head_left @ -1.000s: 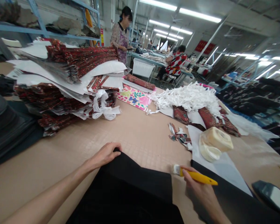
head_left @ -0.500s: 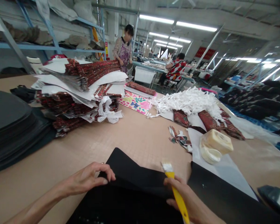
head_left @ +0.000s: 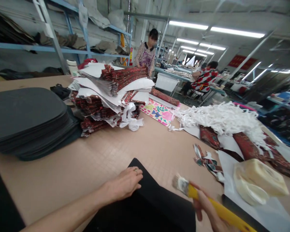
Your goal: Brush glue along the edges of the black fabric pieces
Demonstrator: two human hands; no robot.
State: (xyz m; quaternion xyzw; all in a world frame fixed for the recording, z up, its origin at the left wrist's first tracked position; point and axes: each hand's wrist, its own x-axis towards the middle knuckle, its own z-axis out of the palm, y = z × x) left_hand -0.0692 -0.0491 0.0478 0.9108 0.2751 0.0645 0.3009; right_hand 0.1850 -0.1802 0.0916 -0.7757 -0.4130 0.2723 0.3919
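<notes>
My left hand point(head_left: 124, 183) lies over the left edge of a black sheet point(head_left: 157, 206), fingers bent and pressed together on it. A ring is on one finger, and the thumb is hidden. In my right hand point(head_left: 207, 206) is a paintbrush with a yellow handle point(head_left: 224, 212), gripped near its head. Its whitish bristles point(head_left: 180, 183) point left, above the brown tabletop just past the sheet's far edge. To the right, a cream plastic tub point(head_left: 261, 177) with a rounded opening rests on white paper point(head_left: 277, 212).
Dark rounded panels point(head_left: 26, 119) are stacked at the left. Behind stands a pile of red patterned pieces and white sheets point(head_left: 111, 93). White strips point(head_left: 219, 117) heap over red fabric at the right, near fabric scraps point(head_left: 209, 161). Two people point(head_left: 146, 54) are farther back.
The view has swung left. My left hand has moved forward onto the black sheet's edge. The brush has turned from pointing away to pointing left, still in my right hand.
</notes>
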